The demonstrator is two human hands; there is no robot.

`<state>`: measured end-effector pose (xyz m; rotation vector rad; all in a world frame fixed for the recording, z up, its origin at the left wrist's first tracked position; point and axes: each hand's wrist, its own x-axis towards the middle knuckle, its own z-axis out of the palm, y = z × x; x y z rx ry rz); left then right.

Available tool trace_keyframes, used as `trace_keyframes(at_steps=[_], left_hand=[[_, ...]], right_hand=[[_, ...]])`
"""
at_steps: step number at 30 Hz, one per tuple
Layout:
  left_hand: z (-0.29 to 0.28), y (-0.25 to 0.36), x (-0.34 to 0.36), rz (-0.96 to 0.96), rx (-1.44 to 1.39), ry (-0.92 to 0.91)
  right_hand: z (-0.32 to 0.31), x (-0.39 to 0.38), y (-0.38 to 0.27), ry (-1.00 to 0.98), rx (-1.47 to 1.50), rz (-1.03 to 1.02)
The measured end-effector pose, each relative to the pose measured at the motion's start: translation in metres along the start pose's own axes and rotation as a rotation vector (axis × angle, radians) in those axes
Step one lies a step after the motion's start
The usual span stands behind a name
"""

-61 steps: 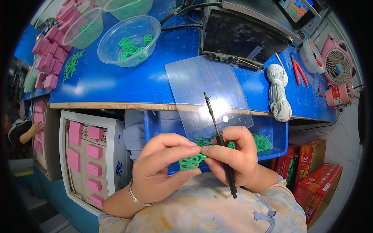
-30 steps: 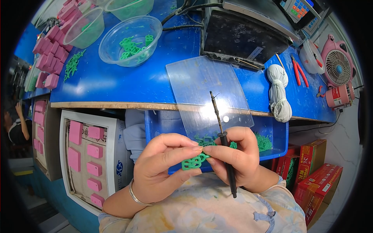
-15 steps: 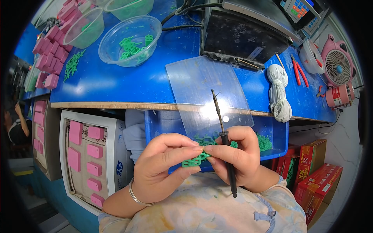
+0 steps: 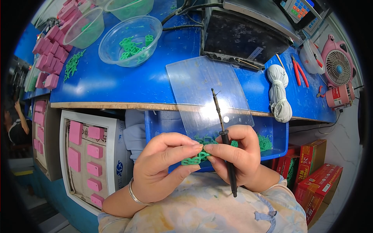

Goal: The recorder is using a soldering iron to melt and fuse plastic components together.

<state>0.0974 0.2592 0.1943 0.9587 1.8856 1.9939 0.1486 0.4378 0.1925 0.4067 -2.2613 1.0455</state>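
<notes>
Between the fingertips of my left hand [image 4: 165,163] is a small green openwork piece [image 4: 191,159] that looks like plastic or wax. The thumb and forefinger of my right hand [image 4: 239,155] pinch the same piece at its right end. That hand also grips a soldering iron [image 4: 231,173]: its black handle points down toward my lap, and its thin dark metal shaft points up and away, with a fine wire at the tip. Below my hands' far side lies a blue tray [image 4: 278,141] with many green openwork pieces [image 4: 264,142] in it. A clear plastic sheet [image 4: 208,89] overhangs the table edge above the tray.
Clear bowls [image 4: 105,46] with green pieces stand on the blue table [image 4: 116,87]. Pink blocks [image 4: 58,54] are stacked at far left, others on a white-framed board [image 4: 66,155]. At right are a grey cloth bundle [image 4: 278,93], red-handled pliers [image 4: 299,73], a pink fan [image 4: 339,64] and red boxes [image 4: 316,190].
Almost nothing has changed. Both hands, the green piece and the soldering iron have shifted up very slightly.
</notes>
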Motion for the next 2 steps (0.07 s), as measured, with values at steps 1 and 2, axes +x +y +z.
trace_keyframes(at_steps=[1,2], left_hand=[[-0.0001,0.0002,0.0000,-0.001,0.002,-0.001],[-0.0001,0.0004,0.0001,-0.001,0.003,-0.002]], right_hand=[[-0.0002,0.0002,-0.0001,-0.004,0.000,-0.001],[-0.0003,0.0004,-0.0005,-0.006,0.000,0.005]])
